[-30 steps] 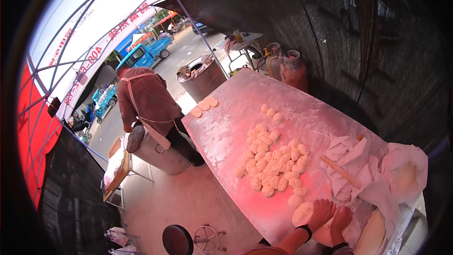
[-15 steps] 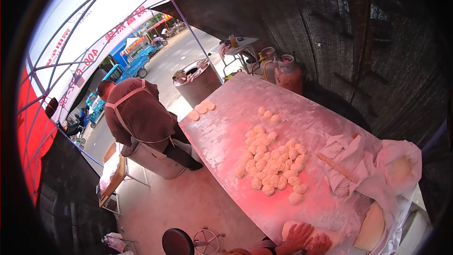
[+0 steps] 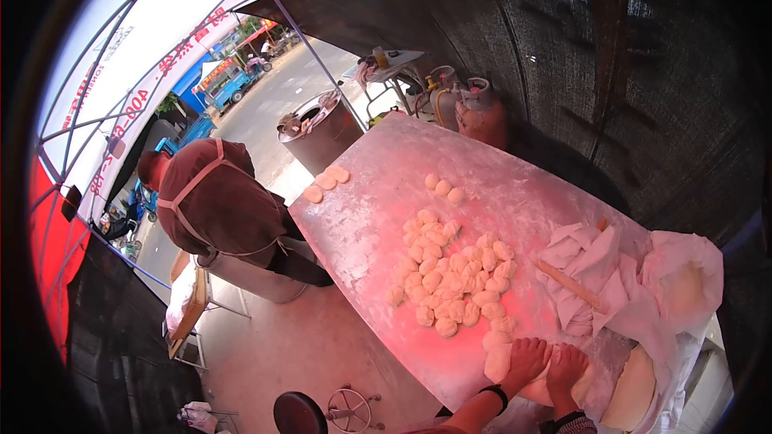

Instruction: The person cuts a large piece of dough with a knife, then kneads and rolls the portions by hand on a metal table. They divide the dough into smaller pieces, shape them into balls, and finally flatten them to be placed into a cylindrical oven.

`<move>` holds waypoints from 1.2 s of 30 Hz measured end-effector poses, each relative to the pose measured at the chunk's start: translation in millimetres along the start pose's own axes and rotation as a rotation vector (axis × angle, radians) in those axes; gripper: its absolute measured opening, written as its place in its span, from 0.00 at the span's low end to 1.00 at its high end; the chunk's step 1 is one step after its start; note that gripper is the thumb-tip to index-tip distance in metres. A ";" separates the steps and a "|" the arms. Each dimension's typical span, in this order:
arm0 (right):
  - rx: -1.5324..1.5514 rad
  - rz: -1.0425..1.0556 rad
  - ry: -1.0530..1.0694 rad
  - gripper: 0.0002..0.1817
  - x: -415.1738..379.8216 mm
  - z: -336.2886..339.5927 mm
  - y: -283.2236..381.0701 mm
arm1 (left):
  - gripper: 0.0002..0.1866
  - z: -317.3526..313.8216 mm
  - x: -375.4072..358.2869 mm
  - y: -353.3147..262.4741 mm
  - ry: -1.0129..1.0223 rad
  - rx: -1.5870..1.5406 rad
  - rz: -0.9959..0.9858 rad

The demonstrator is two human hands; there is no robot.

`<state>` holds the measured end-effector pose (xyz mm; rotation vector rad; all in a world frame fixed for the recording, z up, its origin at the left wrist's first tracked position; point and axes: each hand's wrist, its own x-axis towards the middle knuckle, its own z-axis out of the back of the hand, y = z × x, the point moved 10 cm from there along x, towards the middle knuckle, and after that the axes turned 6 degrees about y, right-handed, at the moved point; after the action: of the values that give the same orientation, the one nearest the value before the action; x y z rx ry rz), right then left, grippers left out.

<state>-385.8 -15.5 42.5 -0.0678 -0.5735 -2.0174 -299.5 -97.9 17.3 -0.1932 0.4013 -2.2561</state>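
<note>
Dough log (image 3: 498, 362): smooth, rounded end.
Left hand (image 3: 527, 361): fingers together atop log; grip cannot be told.
Right hand (image 3: 566, 368): same, beside left.
Tabletop (image 3: 366, 225): flat, powder-streaked.

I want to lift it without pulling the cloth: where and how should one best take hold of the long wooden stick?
Probably best grip the wooden stick at its middle, from above, across its length: it is straight and slender, lying on the crumpled cloth with its upper side uncovered. The right hand looks nearer, but it is on the dough.
</note>
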 end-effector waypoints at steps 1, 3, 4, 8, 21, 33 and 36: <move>0.001 -0.009 -0.005 0.13 9.9 0.8 0.4 | 0.11 7.0 7.0 -1.3 -0.124 0.006 -0.015; -0.090 -0.043 -0.034 0.11 17.1 -7.0 -10.0 | 0.12 9.5 13.5 -3.2 -0.244 0.041 -0.047; -0.151 -0.101 0.073 0.11 17.5 -22.5 -22.2 | 0.15 7.5 16.6 -3.5 -0.212 0.043 -0.029; 0.017 -0.377 0.749 0.17 24.9 -16.2 -44.0 | 0.29 -48.5 33.2 19.2 0.637 -0.174 0.049; -0.051 -0.038 0.003 0.20 -155.0 56.2 38.8 | 0.28 13.3 -162.6 -27.5 -0.121 0.048 -0.432; 0.266 -0.786 -0.333 0.18 -194.3 134.5 -35.1 | 0.26 47.4 -175.8 108.0 -0.095 -0.408 0.299; 0.555 -1.090 0.005 0.22 -210.5 42.4 -76.8 | 0.29 -25.6 -173.2 120.1 0.402 -1.049 0.761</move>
<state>-353.0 204.5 -7.7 0.7271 -1.3423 -2.7702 -108.1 -35.1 -49.7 -0.0830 1.5552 -1.1522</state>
